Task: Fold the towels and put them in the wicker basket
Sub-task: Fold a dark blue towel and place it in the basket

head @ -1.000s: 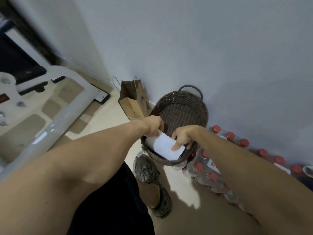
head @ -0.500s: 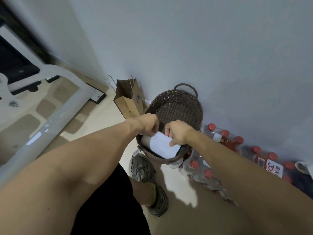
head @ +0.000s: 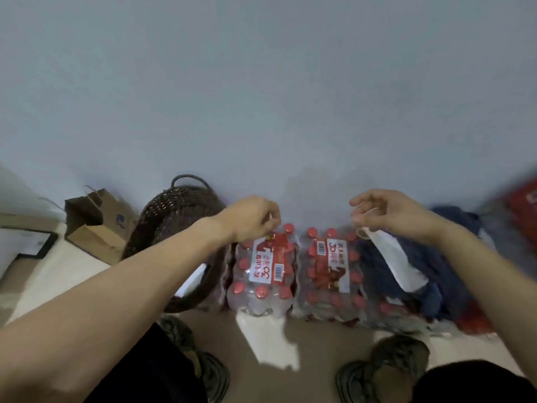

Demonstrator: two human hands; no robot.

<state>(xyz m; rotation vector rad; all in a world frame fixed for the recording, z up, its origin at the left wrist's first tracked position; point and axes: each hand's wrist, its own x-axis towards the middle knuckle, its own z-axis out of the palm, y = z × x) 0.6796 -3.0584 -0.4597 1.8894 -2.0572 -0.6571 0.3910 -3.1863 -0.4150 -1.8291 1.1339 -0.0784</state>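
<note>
The dark wicker basket [head: 174, 216] stands on the floor by the wall at the left, and a sliver of a folded white towel [head: 193, 282] shows inside it past my forearm. My left hand [head: 251, 219] hovers to the right of the basket, over a pack of bottles, fingers curled in and holding nothing. Another white towel [head: 399, 261] lies spread on a dark blue cloth [head: 444, 274] at the right. My right hand [head: 392, 213] is just above that towel's near end, fingers apart, fingertips close to the fabric.
Two shrink-wrapped packs of red-capped bottles [head: 293, 271] sit between the basket and the blue cloth. A brown paper bag [head: 96, 225] stands left of the basket. My shoes [head: 386, 365] are on the tiled floor below. A red object [head: 523, 210] is blurred at far right.
Both hands have let go of the white towel and left the basket. They and the view have swung right, over the bottle packs toward the towel on the blue cloth.
</note>
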